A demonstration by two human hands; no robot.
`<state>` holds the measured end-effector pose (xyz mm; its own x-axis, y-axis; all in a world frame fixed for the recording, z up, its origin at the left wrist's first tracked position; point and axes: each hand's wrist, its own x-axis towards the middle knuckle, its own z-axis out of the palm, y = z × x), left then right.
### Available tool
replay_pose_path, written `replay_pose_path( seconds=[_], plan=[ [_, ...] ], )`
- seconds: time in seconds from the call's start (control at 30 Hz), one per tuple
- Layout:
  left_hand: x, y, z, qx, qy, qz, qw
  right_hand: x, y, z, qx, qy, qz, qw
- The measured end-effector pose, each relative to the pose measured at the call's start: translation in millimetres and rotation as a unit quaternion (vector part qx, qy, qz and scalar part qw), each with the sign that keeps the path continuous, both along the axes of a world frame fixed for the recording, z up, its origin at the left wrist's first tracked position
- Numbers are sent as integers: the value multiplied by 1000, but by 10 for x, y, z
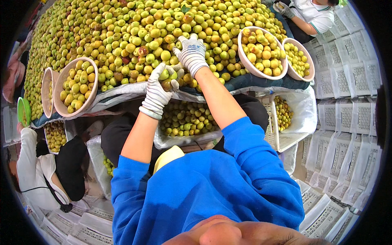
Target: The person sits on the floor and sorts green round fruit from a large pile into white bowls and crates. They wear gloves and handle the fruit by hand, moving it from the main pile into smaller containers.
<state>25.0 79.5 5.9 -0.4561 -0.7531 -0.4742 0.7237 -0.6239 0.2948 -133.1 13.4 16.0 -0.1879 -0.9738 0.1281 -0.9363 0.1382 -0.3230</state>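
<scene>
A broad heap of yellow-green jujubes (122, 43), some blotched brown or dark red, covers the sloping surface before me. My left hand (159, 88), in a striped white knit glove, cups several jujubes (167, 80) at the heap's near edge. Farther in, my right hand (193, 54) lies palm down on the fruit, in a matching glove. Its fingertips dip among the jujubes, so whether they grip one is hidden. Below my hands, between my knees, a plastic-lined crate (186, 119) holds more jujubes, browner than most on the heap.
Pink baskets of jujubes stand at left (95, 88) and right (241, 46). A lined white crate (301, 113) with jujubes is at right. A co-worker (39, 171) sits at left near a green basket (20, 111); another person (318, 16) is at upper right. White crates (343, 150) fill the floor.
</scene>
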Motion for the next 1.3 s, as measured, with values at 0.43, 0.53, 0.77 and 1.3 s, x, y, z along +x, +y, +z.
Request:
replay_pose_path(
  seconds=[0.43,0.53,0.77,1.3],
  plan=[
    [48,-65,146,-53,-22,62,996,556,445,268,-187,-226,236,926],
    [123,-43,99,-67,-4,55,996,607,513,331,-198,-195,246,928],
    [307,-105,240,-60,76,125,987,545,-265,394,-153,-220,223,937],
    [277,-120,196,-104,149,106,978,-1124,724,1067,-58,-175,224,957]
  ],
)
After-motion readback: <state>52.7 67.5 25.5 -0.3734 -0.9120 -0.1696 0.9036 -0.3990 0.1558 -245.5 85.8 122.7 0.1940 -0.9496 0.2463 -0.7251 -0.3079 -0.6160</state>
